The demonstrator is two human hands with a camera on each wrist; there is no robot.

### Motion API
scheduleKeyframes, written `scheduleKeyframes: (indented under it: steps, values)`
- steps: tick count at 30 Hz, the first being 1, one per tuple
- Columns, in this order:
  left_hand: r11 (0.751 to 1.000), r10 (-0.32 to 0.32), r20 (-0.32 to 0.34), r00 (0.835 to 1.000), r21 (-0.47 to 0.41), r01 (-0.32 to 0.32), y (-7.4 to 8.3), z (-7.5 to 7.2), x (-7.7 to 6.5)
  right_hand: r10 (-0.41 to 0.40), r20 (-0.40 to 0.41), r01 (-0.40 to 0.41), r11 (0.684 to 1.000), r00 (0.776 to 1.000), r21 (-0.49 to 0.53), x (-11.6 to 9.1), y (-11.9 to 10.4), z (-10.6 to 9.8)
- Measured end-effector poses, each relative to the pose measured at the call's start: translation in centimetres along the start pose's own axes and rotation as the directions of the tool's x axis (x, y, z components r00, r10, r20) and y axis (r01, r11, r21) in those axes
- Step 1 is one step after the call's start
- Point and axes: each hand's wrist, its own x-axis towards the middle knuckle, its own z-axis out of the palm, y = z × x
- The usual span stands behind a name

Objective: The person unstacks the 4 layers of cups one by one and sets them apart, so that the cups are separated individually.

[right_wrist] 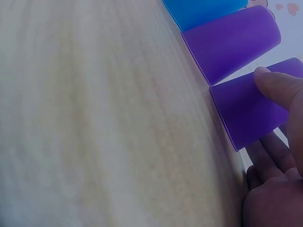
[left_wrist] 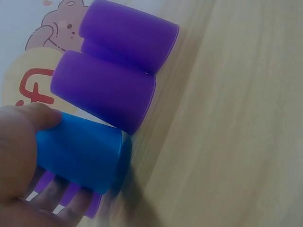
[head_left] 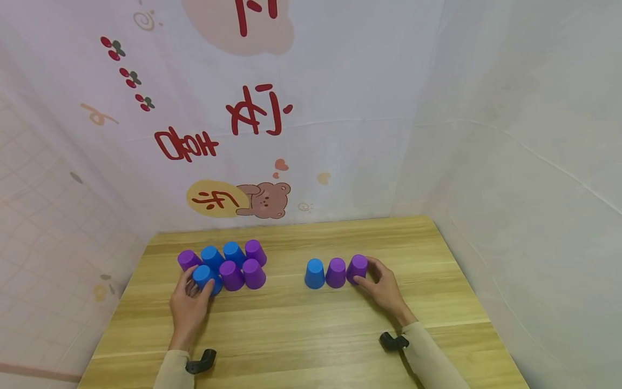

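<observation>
My left hand [head_left: 188, 308] grips an upside-down blue cup [head_left: 201, 273], thumb on one side and fingers round the other. A darker blue strip [left_wrist: 125, 158] shows just past that cup's rim in the left wrist view. Beside it stand two purple cups [head_left: 231, 276] in the front row of the left group. At the right, my right hand [head_left: 386, 294] holds an upside-down purple cup [head_left: 358, 268] between thumb and fingers, its rim at the tabletop. Another purple cup [head_left: 336, 273] and a blue cup [head_left: 315, 274] line up to its left.
Behind the left group's front row are a purple cup [head_left: 188, 259], two blue cups [head_left: 234, 254] and another purple cup [head_left: 255, 253]. The wooden table [head_left: 301, 335] meets a printed white curtain [head_left: 340, 178] at the back. Black bands [head_left: 201, 362] sit on both wrists.
</observation>
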Motion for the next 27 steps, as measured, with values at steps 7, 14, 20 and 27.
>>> scheduleKeyframes:
  steps: [7,14,20,27]
  values:
    - [1.0,-0.01,0.018,1.0,-0.019,0.011,0.03,0.18,0.08,0.002,-0.003,-0.002,1.0,1.0,-0.007,0.0,-0.05,0.0]
    - [1.0,-0.011,0.027,1.0,-0.016,0.011,-0.24,0.28,0.12,0.001,0.001,-0.001,1.0,1.0,-0.008,-0.01,-0.06,-0.04]
    - [1.0,0.007,0.024,1.0,-0.003,-0.007,-0.69,0.44,0.22,-0.002,0.002,0.002,1.0,1.0,-0.001,-0.06,-0.03,0.01]
    - [1.0,0.006,0.027,1.0,0.007,-0.006,-0.89,0.41,0.3,0.008,-0.002,-0.008,1.0,1.0,-0.004,-0.06,0.09,0.07]
